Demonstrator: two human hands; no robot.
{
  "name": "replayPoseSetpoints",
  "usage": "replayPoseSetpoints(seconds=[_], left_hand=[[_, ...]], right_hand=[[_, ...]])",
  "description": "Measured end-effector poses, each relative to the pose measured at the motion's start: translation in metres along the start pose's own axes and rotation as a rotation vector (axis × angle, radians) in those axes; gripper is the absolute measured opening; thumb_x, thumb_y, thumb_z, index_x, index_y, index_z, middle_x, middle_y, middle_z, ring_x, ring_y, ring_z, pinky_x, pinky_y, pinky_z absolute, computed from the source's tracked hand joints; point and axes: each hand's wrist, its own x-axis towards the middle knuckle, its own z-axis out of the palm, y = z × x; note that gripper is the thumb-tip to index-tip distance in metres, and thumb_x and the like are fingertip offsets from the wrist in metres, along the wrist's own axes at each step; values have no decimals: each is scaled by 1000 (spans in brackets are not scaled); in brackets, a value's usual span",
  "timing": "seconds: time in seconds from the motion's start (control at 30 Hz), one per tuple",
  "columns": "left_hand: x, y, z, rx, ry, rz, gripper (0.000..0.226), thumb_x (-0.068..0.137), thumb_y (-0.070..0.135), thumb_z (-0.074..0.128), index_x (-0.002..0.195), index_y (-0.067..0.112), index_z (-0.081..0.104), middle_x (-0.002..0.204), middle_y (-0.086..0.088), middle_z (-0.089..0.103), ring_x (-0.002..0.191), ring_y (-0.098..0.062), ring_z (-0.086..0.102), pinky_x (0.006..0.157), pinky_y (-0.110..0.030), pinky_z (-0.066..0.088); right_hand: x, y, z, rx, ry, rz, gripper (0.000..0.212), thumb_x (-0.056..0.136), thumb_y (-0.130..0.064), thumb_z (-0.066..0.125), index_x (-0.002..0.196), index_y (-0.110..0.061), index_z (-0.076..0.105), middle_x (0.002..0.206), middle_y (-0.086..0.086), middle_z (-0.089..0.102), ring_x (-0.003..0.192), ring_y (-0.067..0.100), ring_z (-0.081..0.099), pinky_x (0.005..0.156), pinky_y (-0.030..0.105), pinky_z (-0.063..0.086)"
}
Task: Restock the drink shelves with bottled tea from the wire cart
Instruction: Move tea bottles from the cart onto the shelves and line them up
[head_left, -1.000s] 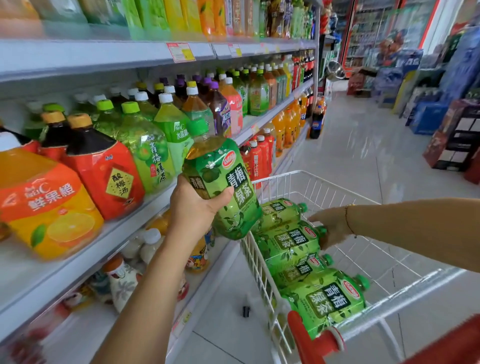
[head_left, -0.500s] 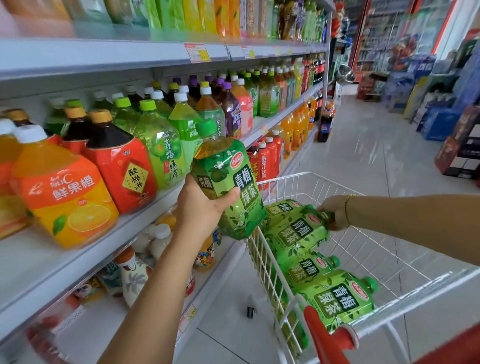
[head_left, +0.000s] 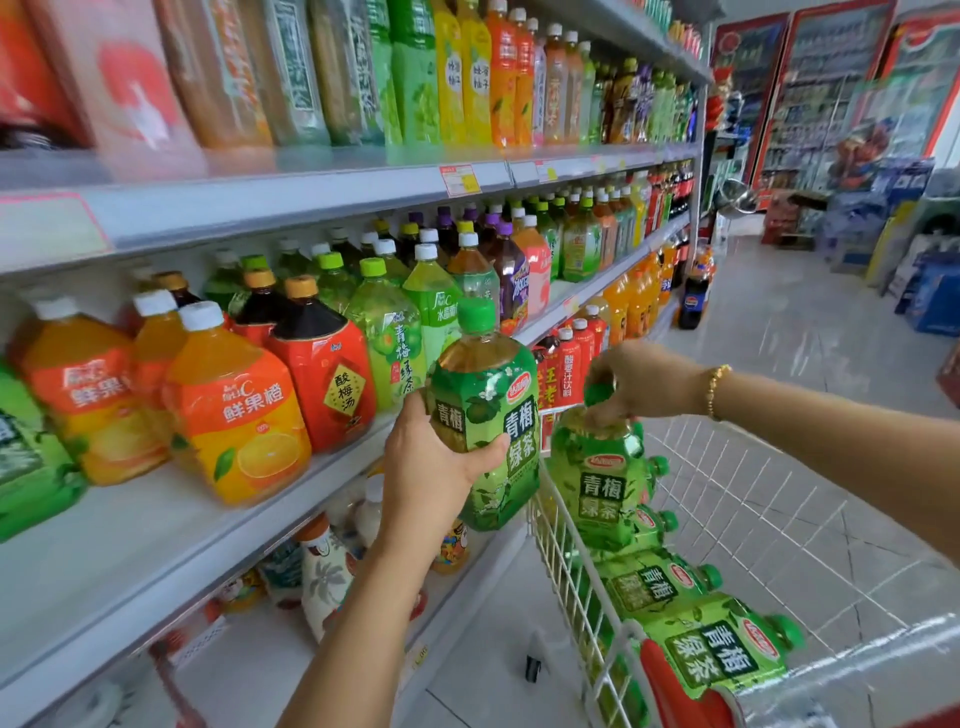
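My left hand (head_left: 434, 467) grips a large green-labelled tea bottle (head_left: 485, 415) upright, just in front of the middle shelf (head_left: 171, 525) and left of the cart. My right hand (head_left: 636, 382) holds a second green tea bottle (head_left: 602, 478) by its neck and green cap, lifted upright above the white wire cart (head_left: 727, 499). Several more of the same tea bottles (head_left: 711, 649) lie on their sides along the cart's left wall.
The middle shelf holds orange juice bottles (head_left: 234, 410), a red-labelled dark drink (head_left: 324, 374) and pale green tea bottles (head_left: 389, 332), with bare shelf in front of them at the left. More drinks fill the upper and lower shelves. A tiled aisle (head_left: 779, 332) runs ahead.
My right hand has taken a bottle by its neck and raised it upright out of the cart. The left hand's bottle has stayed near the shelf edge, now more upright.
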Motion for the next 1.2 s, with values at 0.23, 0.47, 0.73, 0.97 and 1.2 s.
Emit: replayPoseSetpoints(seconds=[0.23, 0.47, 0.73, 0.97, 1.2], left_hand=[[-22, 13, -79, -84, 148, 76, 69, 47, 51, 79, 107, 35, 49, 103, 14, 64, 97, -10, 62, 78, -32, 53], [-41, 4, -178, 41, 358, 149, 74, 46, 50, 79, 112, 41, 48, 110, 14, 64, 102, -13, 64, 85, -41, 55], [-70, -50, -264, 261, 671, 54, 74, 53, 24, 89, 116, 14, 52, 108, -3, 63, 92, -19, 57, 75, -25, 38], [-69, -102, -301, 293, 797, -29, 78, 57, 19, 88, 124, 6, 49, 113, -11, 61, 99, -26, 58, 85, -36, 48], [-57, -136, -294, 232, 880, -155, 76, 61, 16, 86, 125, -1, 49, 114, -19, 58, 102, -35, 57, 78, -35, 45]], right_hand=[[-29, -49, -93, 69, 586, -279, 32, 76, -34, 72, 90, -6, 63, 63, -7, 53, 56, 1, 49, 50, 14, 35], [-34, -141, -123, 413, 663, -541, 25, 76, -32, 72, 90, -13, 63, 72, -4, 60, 54, 4, 52, 54, 13, 43], [-31, -272, -63, 381, 637, -1027, 36, 80, -37, 66, 100, -8, 61, 86, -5, 53, 73, 2, 43, 65, 13, 35], [-4, -348, -8, 315, 560, -1152, 34, 86, -26, 62, 109, -2, 54, 102, 14, 53, 91, 18, 47, 76, 25, 35], [25, -384, 17, 317, 335, -1070, 42, 88, -30, 62, 122, -8, 54, 106, 6, 53, 90, 12, 44, 75, 21, 32]])
